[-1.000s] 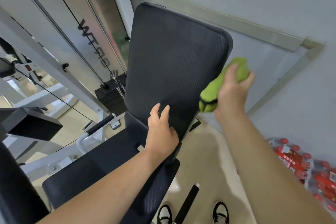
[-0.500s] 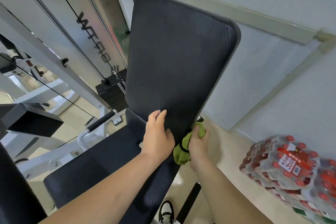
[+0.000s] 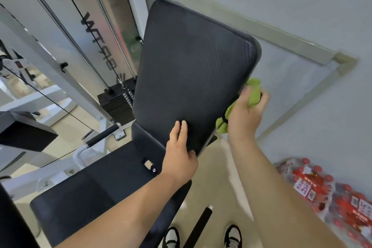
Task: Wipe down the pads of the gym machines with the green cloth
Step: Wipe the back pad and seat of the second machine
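A black ribbed back pad (image 3: 193,70) stands tilted upright above the black seat pad (image 3: 104,189) of a gym machine. My right hand (image 3: 245,112) grips the bunched green cloth (image 3: 252,94) against the back pad's right edge, about halfway up. One end of the cloth hangs below the hand. My left hand (image 3: 180,157) rests on the lower right part of the back pad, fingers straight and pointing up.
A weight stack (image 3: 116,102) with cables and guide rods stands behind the pad on the left. A grey handle bar (image 3: 100,137) juts out beside the seat. Shrink-wrapped packs of red-capped bottles (image 3: 330,193) lie on the floor at right. Another black pad (image 3: 24,135) is at far left.
My right hand with the cloth slid down the pad's right edge to its bottom corner, then back up to mid-height. My left hand stayed on the lower pad.
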A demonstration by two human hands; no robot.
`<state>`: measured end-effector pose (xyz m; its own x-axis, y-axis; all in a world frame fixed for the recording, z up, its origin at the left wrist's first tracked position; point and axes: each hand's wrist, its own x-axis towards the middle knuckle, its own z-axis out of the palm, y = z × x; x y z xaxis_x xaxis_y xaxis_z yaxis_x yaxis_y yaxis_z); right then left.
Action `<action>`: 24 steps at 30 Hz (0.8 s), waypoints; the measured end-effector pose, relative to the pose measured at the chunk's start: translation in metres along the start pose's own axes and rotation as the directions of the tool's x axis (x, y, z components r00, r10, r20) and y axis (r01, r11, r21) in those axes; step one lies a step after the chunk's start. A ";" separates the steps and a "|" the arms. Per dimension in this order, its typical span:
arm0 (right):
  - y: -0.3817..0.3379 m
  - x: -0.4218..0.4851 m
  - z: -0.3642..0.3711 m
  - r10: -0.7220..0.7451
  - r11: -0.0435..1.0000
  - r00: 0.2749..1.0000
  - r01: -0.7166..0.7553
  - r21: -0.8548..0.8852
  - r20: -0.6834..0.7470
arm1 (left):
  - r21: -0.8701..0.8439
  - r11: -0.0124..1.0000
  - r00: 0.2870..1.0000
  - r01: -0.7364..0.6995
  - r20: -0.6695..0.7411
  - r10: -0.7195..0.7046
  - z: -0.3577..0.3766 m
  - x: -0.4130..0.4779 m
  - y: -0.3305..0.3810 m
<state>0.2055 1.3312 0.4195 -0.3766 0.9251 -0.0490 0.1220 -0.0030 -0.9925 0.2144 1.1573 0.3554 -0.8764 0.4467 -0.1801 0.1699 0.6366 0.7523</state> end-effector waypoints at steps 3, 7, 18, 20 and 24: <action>0.089 -0.065 -0.005 0.327 0.941 0.933 -0.306 -0.143 0.153 | -0.064 0.998 0.999 -0.026 0.046 0.029 -0.007 -0.001 -0.016; 0.163 -0.137 -0.004 0.646 0.760 0.708 -0.629 -0.161 0.285 | -0.024 0.998 0.998 0.057 -0.026 -0.058 -0.012 -0.002 -0.040; 0.061 -0.121 -0.033 0.695 0.659 0.414 -0.693 -0.292 0.588 | -0.497 0.515 0.685 0.699 0.672 -0.280 -0.040 -0.038 -0.013; 0.044 -0.106 -0.029 0.659 0.687 0.364 -0.647 -0.330 0.659 | -0.655 0.328 0.730 0.681 0.639 -0.240 -0.040 -0.044 -0.007; 0.019 -0.096 -0.014 0.618 0.784 0.298 -0.296 -0.545 0.728 | -0.855 0.194 0.821 0.482 0.363 -0.440 -0.023 -0.055 0.001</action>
<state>0.2564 1.2477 0.4068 -0.7050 -0.0027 -0.7092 0.7076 -0.0697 -0.7031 0.2520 1.1190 0.3805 -0.6310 0.3152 -0.7089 -0.7743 -0.1988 0.6008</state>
